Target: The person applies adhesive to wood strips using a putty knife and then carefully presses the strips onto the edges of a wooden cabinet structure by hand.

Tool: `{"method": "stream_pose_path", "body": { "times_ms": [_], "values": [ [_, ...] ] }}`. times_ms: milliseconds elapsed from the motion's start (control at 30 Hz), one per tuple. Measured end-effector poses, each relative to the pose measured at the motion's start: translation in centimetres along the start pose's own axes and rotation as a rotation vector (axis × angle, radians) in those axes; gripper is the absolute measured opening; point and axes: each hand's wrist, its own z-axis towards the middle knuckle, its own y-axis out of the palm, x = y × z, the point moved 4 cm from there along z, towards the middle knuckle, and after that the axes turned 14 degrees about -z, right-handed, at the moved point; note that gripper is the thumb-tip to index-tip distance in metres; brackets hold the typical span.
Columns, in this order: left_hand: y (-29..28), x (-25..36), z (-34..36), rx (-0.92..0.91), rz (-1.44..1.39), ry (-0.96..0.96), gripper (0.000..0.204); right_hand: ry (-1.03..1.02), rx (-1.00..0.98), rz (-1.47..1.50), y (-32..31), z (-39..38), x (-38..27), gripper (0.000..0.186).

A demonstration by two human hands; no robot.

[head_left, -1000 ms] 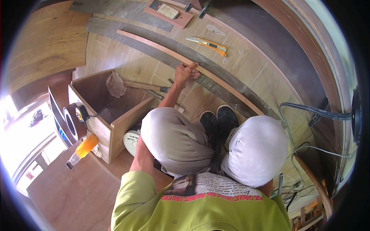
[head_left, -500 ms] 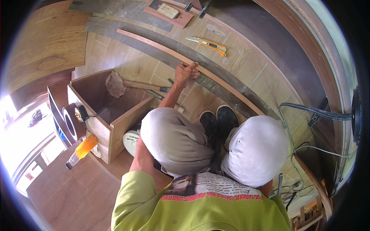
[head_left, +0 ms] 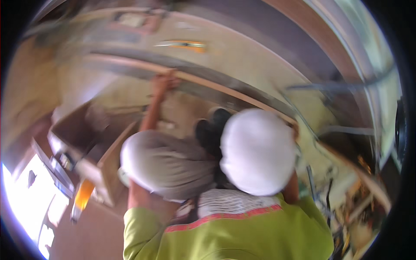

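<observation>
A long, thin wooden strip [head_left: 225, 92] runs slantwise across the floor, over a darker grey board [head_left: 195, 69]. My left hand [head_left: 166, 81] is closed around the strip left of its middle, its fingers smeared by motion. Only a sliver of my right hand [head_left: 296, 131] shows beyond my right knee, by the strip's right end. My knee hides most of it, so its grip is unclear. Beyond the strip lies an orange utility knife [head_left: 188, 45] with its blade out.
At left stands an open wooden box [head_left: 96, 171] with a tape measure [head_left: 66, 161] on its side. A bottle with orange contents [head_left: 83, 195] is beside it. A cable [head_left: 342, 86] and cluttered tools [head_left: 346, 212] occupy the right. A reddish board [head_left: 134, 21] lies far left.
The whole view has swung and blurred, shifting most things leftward. My left hand stays closed on the strip. Part of my right hand now shows past my right knee.
</observation>
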Motion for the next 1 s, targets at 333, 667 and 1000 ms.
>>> {"method": "stream_pose_path", "body": {
  "times_ms": [333, 667, 1000],
  "values": [
    [0.0, 2.3, -1.4, 0.077, 0.006, 0.002, 0.042, 0.937, -0.152, 1.207, -10.3, 4.0, -6.7, 0.034],
    [-0.6, 2.0, -0.8, 0.063, 0.013, 0.025, 0.039, 0.919, -0.174, 1.188, -10.3, 4.3, -6.6, 0.030],
    [-0.7, 1.8, -1.6, 0.021, 0.006, 0.069, 0.030, 0.832, -0.117, 1.277, -8.8, 4.0, -6.7, 0.023]
  ]
}}
